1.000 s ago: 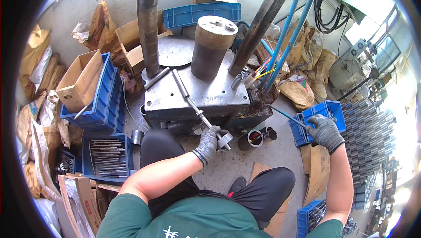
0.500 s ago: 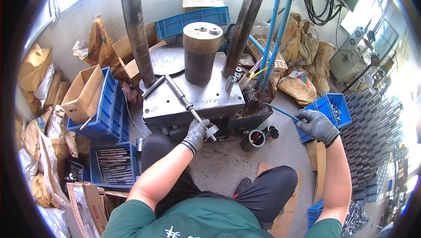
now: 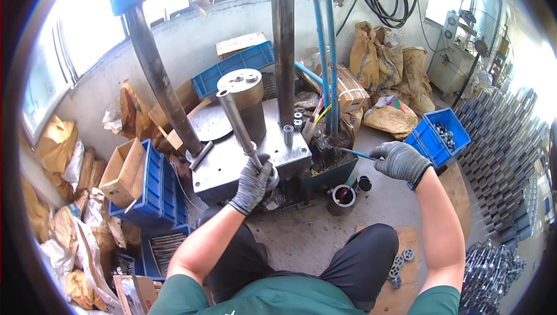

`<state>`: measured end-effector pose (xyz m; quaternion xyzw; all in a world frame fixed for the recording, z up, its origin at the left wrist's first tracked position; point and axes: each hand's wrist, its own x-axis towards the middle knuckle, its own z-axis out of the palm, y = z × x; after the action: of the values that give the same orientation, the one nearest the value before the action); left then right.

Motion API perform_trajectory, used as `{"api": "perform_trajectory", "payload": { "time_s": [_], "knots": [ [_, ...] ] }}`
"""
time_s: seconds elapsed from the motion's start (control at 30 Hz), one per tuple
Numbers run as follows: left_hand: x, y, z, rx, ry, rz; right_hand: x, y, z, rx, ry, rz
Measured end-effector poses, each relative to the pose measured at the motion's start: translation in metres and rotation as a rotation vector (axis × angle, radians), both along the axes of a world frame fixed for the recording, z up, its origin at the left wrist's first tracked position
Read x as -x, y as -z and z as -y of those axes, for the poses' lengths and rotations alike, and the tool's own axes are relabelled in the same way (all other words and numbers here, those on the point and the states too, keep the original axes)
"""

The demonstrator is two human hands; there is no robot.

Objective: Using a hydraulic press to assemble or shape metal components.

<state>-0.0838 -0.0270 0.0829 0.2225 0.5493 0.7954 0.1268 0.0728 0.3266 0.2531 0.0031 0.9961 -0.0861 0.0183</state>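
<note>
My left hand [image 3: 253,187], in a grey glove, is closed around a steel piston rod [image 3: 235,119] in front of the press table. The rod stands steeply tilted, its thick upper end beside the round press block [image 3: 243,91]. Close by the fingers, a ring-shaped metal piece [image 3: 273,178] sits at the rod's lower part. My right hand [image 3: 400,163], gloved too, is closed on a thin blue stick [image 3: 360,154]. The stick's far tip reaches over the dark open box [image 3: 336,167] beside the table. What is on that tip is too small to tell.
A short bar [image 3: 202,156] lies on the steel press table [image 3: 223,174]. Small metal sleeves [image 3: 288,135] stand at its right side. Black cylinders [image 3: 342,199] stand on the floor. A blue bin of parts [image 3: 426,135] is at right, near stacked metal tubes [image 3: 499,158].
The piston rod in my left hand has swung up from a low slant to a steep one. My right hand keeps the blue stick near the box. The view has shifted, showing more window.
</note>
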Motion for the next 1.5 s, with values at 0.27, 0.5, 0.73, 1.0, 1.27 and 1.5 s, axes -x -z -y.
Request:
{"api": "perform_trajectory", "payload": {
  "time_s": [0.27,0.5,0.73,1.0,1.27,1.5],
  "knots": [
    [0.120,-0.148,0.013,-0.028,-0.276,-0.468,-0.002,-0.002,0.001,0.018,0.026,-0.022],
    [0.245,-0.200,0.020,0.259,-0.588,-0.407,0.000,0.004,0.000,0.025,0.044,-0.071],
    [0.311,-0.182,0.028,0.526,-0.550,-0.429,0.002,0.007,-0.003,0.038,-0.004,-0.096],
    [0.312,-0.176,-0.005,0.607,-0.587,-0.512,0.000,-0.004,0.009,0.101,0.061,-0.019],
    [0.298,-0.166,-0.009,0.676,-0.668,-0.578,0.005,0.005,0.008,0.099,-0.007,-0.041],
    [0.286,-0.171,-0.011,0.707,-0.659,-0.554,-0.005,0.006,0.019,0.114,-0.039,0.057]
  ]
}}
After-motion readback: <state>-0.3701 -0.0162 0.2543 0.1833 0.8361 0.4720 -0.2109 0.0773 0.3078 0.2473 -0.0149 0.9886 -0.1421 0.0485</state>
